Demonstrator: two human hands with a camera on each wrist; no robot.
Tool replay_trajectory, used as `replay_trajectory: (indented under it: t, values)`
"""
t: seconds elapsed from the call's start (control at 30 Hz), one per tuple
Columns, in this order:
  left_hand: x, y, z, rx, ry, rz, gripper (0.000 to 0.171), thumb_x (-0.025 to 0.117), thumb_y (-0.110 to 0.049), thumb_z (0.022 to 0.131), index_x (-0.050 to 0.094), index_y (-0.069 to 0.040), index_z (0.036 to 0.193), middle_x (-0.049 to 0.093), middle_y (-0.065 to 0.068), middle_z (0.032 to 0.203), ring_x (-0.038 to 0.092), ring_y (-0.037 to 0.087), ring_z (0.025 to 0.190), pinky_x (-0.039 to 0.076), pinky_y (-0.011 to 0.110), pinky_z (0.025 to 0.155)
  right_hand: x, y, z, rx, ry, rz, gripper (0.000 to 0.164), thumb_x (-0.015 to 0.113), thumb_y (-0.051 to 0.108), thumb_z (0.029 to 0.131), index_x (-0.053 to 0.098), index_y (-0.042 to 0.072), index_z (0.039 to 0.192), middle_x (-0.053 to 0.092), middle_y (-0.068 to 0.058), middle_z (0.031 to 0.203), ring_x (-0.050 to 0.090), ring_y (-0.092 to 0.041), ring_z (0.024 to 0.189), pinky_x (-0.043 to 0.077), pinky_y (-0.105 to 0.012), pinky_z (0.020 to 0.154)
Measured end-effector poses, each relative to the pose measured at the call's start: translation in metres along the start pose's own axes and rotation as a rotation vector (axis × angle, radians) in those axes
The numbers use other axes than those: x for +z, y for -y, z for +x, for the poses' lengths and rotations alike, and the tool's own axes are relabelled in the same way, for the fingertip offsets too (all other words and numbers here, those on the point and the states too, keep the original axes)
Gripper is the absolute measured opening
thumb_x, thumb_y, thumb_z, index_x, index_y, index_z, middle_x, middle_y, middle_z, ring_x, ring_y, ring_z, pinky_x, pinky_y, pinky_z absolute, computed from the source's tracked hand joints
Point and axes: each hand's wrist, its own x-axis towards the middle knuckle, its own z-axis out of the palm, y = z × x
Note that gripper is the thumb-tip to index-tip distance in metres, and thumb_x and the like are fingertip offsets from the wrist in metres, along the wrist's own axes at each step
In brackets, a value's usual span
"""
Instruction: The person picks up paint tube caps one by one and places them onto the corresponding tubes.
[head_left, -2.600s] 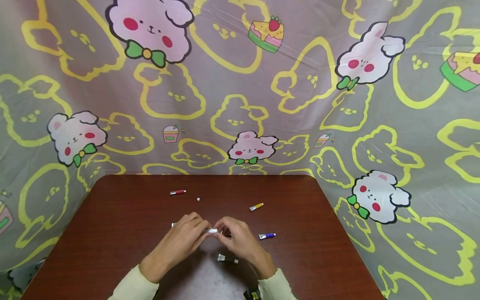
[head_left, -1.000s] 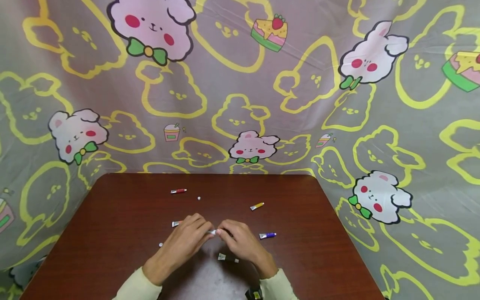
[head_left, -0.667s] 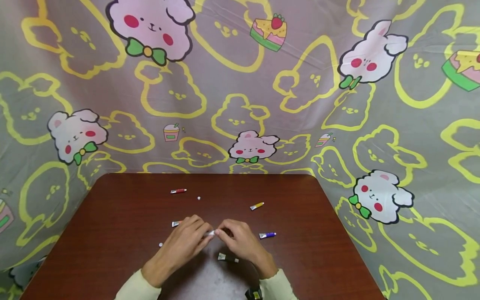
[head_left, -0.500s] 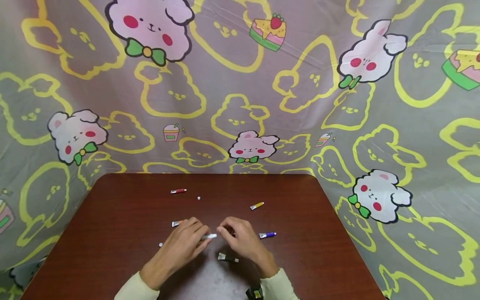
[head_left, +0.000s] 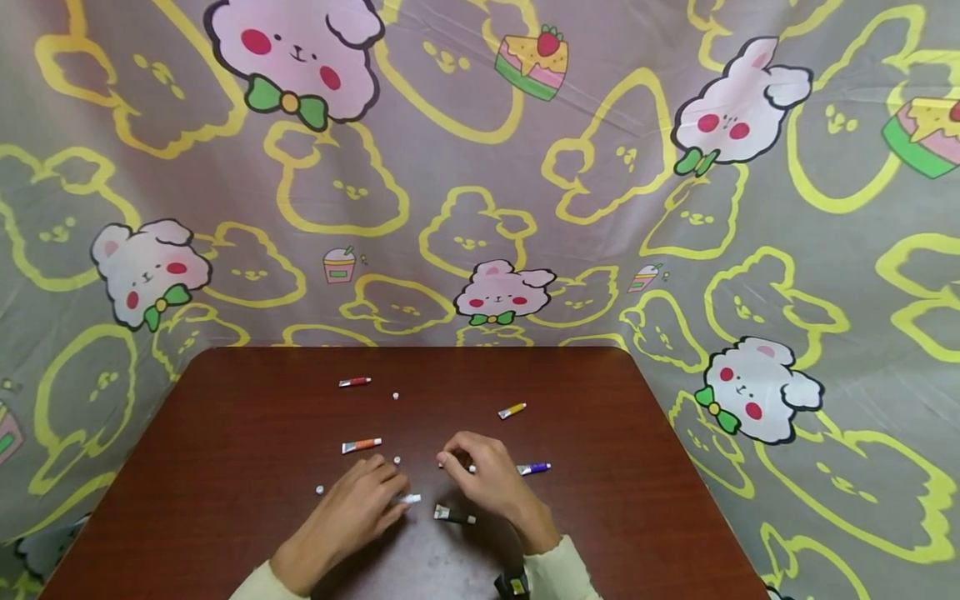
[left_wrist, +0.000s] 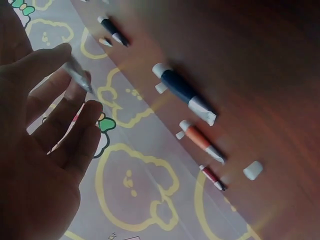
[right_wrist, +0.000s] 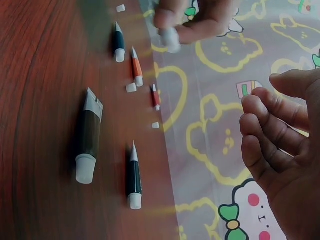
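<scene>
Left hand: thumb and fingers pinched on a white tube, body mostly covered, pale end pointing right; whether capped, cannot tell. Position: above the near middle of the brown table, left of the black tube.

Right hand: fingers loosely bent, thumb apart from them, nothing held; set right of the white tube and well clear of it.

Loose items: one white cap just beyond the left hand; a second cap to its left; orange tube on the far side.

Hazards, judged: a slim tube in a small pinch could slip and roll; a hard squeeze, if uncapped, could push out contents; a low sweep of the left hand could knock the nearest cap away, light and easily lost
</scene>
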Motion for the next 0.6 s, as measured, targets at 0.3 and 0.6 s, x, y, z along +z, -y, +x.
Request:
replay_trajectory:
  t: [0.3,0.6]
  values:
    - [0.007,-0.002,-0.019,-0.037,0.110,-0.011,0.032,0.096,-0.035,0.075,0.067,-0.023,0.083,0.064,-0.011,0.080,0.053,0.015,0.079,0.046,0.033,0.069,0.001,-0.003,-0.001,0.031,0.008,0.000,0.008,0.075,0.018,0.102,0.075,0.017,0.095,0.072,0.007,0.087,0.060,0.003,0.078,0.062,-0.035,0.070]
    - [0.011,-0.003,-0.028,-0.058,0.184,-0.028,0.033,0.096,-0.034,0.075,0.066,-0.024,0.081,0.063,-0.010,0.080,0.052,0.013,0.078,0.047,0.033,0.069,0.003,-0.006,0.000,0.056,0.031,0.015,0.005,0.077,0.016,0.100,0.074,0.015,0.096,0.072,0.007,0.086,0.060,0.003,0.077,0.062,-0.030,0.071]
